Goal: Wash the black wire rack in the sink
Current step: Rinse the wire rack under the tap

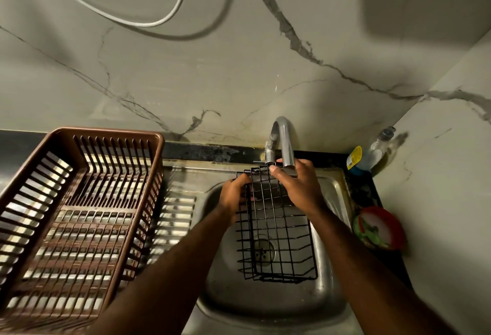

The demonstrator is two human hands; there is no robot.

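Over the steel sink, the black wire rack hangs tilted. The left hand grips its nine-o'clock edge and the right hand pinches its twelve-o'clock rim beneath the faucet. This looks like positioning for a rinse; no stream is visible, so water likely comes next.

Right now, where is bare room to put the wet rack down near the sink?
The brown basket is empty inside. A ribbed drainboard strip lies bare between it and the sink basin. Crowded: the right ledge, with a red-lidded tub and bottle.

Rack in sink — basket left, tap behind.
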